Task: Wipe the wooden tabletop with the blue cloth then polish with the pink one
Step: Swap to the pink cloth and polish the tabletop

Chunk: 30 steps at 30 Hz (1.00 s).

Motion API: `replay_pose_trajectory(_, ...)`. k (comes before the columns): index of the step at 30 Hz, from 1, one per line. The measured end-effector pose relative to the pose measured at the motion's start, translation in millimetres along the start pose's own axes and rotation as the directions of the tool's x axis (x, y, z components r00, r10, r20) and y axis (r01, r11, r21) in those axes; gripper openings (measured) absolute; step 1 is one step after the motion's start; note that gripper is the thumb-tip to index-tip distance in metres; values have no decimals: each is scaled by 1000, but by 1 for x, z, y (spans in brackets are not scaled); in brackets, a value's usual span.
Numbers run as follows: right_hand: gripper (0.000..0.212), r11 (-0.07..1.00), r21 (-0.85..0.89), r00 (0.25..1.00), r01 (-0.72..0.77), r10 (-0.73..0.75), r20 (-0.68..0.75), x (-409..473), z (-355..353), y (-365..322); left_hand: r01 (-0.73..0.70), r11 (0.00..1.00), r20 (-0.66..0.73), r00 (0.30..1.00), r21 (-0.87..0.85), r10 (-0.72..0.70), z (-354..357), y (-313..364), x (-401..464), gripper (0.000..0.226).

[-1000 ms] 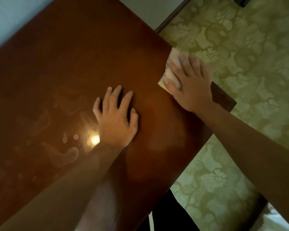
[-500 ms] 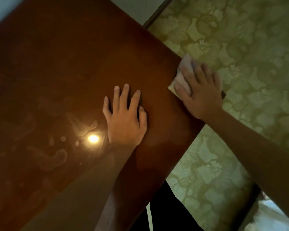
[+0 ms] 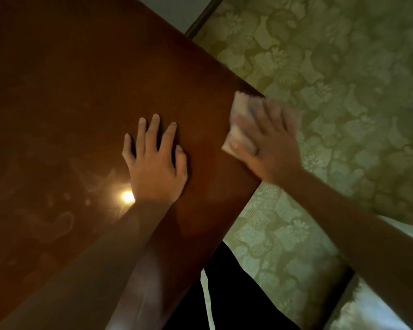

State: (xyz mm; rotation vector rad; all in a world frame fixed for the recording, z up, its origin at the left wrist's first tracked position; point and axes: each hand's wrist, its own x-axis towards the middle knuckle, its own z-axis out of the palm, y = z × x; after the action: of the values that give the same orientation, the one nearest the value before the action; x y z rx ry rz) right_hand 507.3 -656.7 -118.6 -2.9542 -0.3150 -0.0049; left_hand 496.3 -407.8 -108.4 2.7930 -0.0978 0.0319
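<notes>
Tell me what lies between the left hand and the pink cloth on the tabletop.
Only bare wooden tabletop, in the head view: the left hand rests flat on it, and the right hand presses the pink cloth at its edge.

No readable text, labels, brands, numbers or signs anywhere in view.
</notes>
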Motion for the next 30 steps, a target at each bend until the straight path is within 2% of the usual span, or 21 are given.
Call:
replay_pose_trajectory(3,61,995,43,995,-95,96,-35,-1,0,18,1,1000,-16,1000,5,-1,1,1,1,47)
replay_pose_trajectory(6,61,987,89,989,-136,140,-40,-30,12,-19,-1,1000,-25,1000,11,1,4,1,1,47)
replay_pose_trajectory(9,58,991,130,1000,7,-4,-29,-64,18,-54,-4,1000,-37,999,11,5,5,1,0,47)
replay_pose_trajectory(12,59,983,96,987,157,-154,-33,-54,13,-34,-3,1000,-49,999,5,3,5,0,1,47)
replay_pose_trajectory(16,65,993,-7,993,118,-118,-14,-7,9,1,2,1000,-38,999,-27,-3,5,-1,2,46)
replay_pose_trajectory(20,63,974,-72,977,214,-214,15,13,10,0,32,993,41,999,-111,-28,-4,1,3,49)
replay_pose_trajectory(24,60,918,-50,918,394,-390,65,9,8,-12,38,976,122,992,-214,-11,-19,-5,1,51)
replay_pose_trajectory(30,55,747,17,738,664,-659,145,-20,18,-88,45,984,65,997,-171,-35,-39,-31,-46,40)
